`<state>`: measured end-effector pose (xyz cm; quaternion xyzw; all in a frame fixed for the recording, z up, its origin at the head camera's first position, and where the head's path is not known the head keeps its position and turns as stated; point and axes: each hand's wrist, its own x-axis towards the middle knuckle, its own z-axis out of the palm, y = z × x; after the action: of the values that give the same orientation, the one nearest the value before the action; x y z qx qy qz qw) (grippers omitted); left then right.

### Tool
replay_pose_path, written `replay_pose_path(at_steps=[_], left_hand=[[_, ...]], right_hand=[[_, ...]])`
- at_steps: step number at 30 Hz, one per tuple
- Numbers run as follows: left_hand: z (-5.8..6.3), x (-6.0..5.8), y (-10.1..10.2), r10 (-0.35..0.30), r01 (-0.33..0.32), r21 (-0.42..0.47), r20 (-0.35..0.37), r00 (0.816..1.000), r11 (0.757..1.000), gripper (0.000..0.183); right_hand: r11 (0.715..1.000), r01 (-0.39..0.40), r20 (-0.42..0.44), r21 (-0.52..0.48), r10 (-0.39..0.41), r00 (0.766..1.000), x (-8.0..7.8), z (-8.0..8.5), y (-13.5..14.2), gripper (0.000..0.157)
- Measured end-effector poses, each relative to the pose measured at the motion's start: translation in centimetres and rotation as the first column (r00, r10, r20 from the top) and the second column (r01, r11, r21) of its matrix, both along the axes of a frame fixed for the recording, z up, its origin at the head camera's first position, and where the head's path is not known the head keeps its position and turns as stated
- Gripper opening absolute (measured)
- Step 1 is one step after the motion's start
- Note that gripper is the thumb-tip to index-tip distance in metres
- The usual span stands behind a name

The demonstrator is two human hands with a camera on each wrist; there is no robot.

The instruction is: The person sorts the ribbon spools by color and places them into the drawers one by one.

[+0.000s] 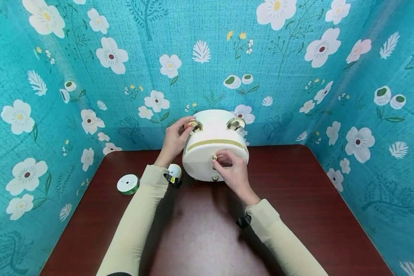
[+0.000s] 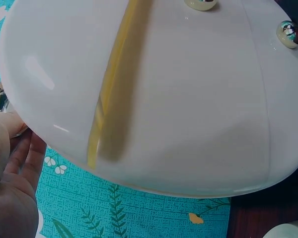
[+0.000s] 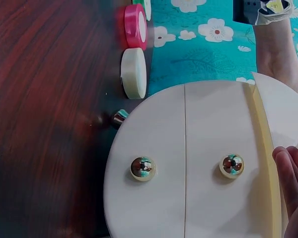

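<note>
A glossy white rounded box [image 1: 214,126] with a gold-coloured band, round knobs and two gold cup-shaped ears stands at the back of the table. My left hand [image 1: 175,140] grips the left ear [image 1: 194,125] by its rim, thumb in front and fingers behind. At the box's front, my right hand [image 1: 232,170] pinches the upper gold knob [image 1: 215,157] between thumb and fingertips. Below it sits the lowest knob [image 1: 215,178]. In the right wrist view, a middle knob [image 3: 232,166] and a bottom knob [image 3: 142,168] show on the front, while the right fingers [image 3: 288,171] overlap the yellowish band [image 3: 265,134].
Left of the box, a green-edged ribbon spool [image 1: 127,184] lies on the dark red table [image 1: 200,230]. A white spool [image 1: 174,170] is partly behind my left wrist. A pink spool [image 3: 135,27] shows in the right wrist view. Flowered blue cloth [image 1: 200,76] surrounds the table's back and sides.
</note>
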<state>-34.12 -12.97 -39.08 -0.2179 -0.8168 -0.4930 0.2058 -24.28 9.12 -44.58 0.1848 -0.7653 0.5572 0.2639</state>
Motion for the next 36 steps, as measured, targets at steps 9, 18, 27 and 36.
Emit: replay_pose_path(at_steps=[9, 18, 27, 36], left_hand=[[-0.1, 0.0, 0.0, -0.002, 0.002, -0.007, 0.003, 1.0, 1.0, 0.033], [0.0, -0.2, -0.3, -0.005, 0.005, -0.037, -0.011, 1.0, 0.999, 0.033], [0.0, -0.3, -0.4, -0.033, 0.033, -0.032, 0.006, 0.999, 0.999, 0.032], [0.2, -0.1, -0.3, -0.026, 0.026, -0.019, 0.0, 1.0, 0.999, 0.033]], right_hand=[[1.0, -0.02, -0.018, 0.001, 0.02, 1.0, 0.8, -0.2, 0.3, 0.017], [1.0, -0.021, -0.027, -0.002, 0.02, 0.999, 1.4, -0.3, 0.5, 0.018], [0.999, -0.026, -0.017, -0.026, 0.025, 1.0, 2.4, -0.3, 0.6, 0.02], [0.999, -0.035, -0.036, -0.014, 0.035, 0.999, 4.6, 2.0, 0.1, 0.019]])
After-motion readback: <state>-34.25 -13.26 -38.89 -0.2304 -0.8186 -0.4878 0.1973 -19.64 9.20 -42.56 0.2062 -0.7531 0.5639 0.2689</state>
